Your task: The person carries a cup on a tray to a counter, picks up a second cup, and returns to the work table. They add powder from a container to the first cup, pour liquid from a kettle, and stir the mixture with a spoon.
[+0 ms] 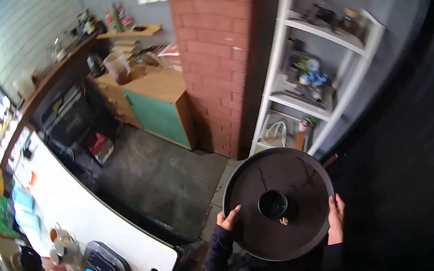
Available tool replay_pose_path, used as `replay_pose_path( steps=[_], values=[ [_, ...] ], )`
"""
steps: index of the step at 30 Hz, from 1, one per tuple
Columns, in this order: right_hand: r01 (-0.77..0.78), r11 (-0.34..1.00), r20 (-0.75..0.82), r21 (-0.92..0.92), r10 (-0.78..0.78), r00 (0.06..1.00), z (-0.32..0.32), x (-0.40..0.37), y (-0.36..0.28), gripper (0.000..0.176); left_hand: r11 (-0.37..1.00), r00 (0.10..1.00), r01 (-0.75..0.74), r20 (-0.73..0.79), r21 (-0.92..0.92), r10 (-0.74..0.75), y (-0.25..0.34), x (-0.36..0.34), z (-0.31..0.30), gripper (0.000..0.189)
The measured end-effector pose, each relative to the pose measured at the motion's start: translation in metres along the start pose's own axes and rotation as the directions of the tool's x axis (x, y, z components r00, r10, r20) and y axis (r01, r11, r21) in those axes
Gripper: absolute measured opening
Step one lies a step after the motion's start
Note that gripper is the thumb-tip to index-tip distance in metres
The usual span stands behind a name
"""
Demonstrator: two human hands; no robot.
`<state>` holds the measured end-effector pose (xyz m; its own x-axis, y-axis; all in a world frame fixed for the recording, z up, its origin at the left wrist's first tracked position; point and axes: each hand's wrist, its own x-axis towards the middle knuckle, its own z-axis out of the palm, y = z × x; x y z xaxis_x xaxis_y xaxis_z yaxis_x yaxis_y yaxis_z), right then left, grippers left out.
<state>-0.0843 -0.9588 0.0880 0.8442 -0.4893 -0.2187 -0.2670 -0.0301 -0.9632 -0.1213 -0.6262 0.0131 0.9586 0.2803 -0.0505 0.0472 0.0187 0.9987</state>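
Note:
A round dark serving tray [249, 188] is held out in front of my body, with wet streaks on its surface. My left hand [228, 219] grips its left rim, thumb on top. On the opposite side, my right hand [335, 218] holds the right rim, its fingers along the outer edge. A small dark cup [272, 204] stands near the tray's middle, and I cannot make out what is in it. Just below the cup lies a small crumpled light-brown scrap [284, 221].
To the left runs a white counter [103, 213] with cups [63, 244] and a dark scale-like device [102, 263]. A brick pillar [219, 48] and a white shelf unit [276, 43] stand ahead. Behind the floor area is a wooden cabinet [157, 111] with a green door.

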Motion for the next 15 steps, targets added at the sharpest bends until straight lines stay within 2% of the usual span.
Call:
replay_pose_path(
  steps=[1,2,5,6,7,8,9,10,11,15],
  values=[
    [0.051,0.997,0.029,-0.049,-0.049,0.998,0.017,0.019,0.006,0.052,0.999,0.998,0.04,-0.047,0.0,-0.04,0.02,0.008,-0.005,0.027],
    [0.107,0.991,0.063,-0.085,-0.101,0.993,0.037,0.041,0.012,0.052,0.985,0.994,0.038,-0.099,-0.171,-0.055,0.035,0.021,-0.006,0.027],
    [0.182,0.982,0.339,-0.056,-0.153,0.928,0.112,0.092,-0.003,0.052,0.975,0.97,-0.003,-0.238,-0.221,-0.051,0.014,0.066,-0.032,0.028],
    [0.16,0.986,0.418,-0.054,-0.123,0.9,0.139,0.104,-0.015,0.052,0.983,0.959,0.124,-0.237,-0.134,-0.153,0.016,0.079,-0.042,0.027],
    [0.16,0.981,0.316,-0.109,-0.119,0.941,0.17,0.112,-0.017,0.051,0.969,0.941,0.238,-0.231,-0.066,-0.247,0.017,0.092,-0.051,0.04],
    [0.276,0.953,0.446,-0.129,-0.192,0.874,0.194,0.133,-0.017,0.043,0.972,0.933,0.221,-0.272,-0.081,-0.235,0.018,0.109,-0.059,0.04],
    [0.315,0.947,0.563,-0.06,-0.228,0.795,0.223,0.151,-0.024,0.037,0.936,0.903,0.187,-0.324,-0.297,-0.283,0.022,0.127,-0.067,0.026],
    [0.332,0.943,0.669,0.004,-0.249,0.701,0.252,0.151,-0.038,0.032,0.858,0.866,0.135,-0.361,-0.496,-0.345,0.024,0.136,-0.078,0.027],
    [0.328,0.939,0.616,0.1,-0.318,0.721,0.285,0.142,-0.045,0.021,0.873,0.847,0.143,-0.398,-0.467,-0.352,0.022,0.141,-0.092,0.028],
    [0.243,0.959,0.744,0.144,-0.267,0.613,0.385,0.147,-0.056,0.021,0.873,0.686,0.104,-0.601,-0.476,-0.41,0.051,0.163,-0.125,0.03]
  ],
)
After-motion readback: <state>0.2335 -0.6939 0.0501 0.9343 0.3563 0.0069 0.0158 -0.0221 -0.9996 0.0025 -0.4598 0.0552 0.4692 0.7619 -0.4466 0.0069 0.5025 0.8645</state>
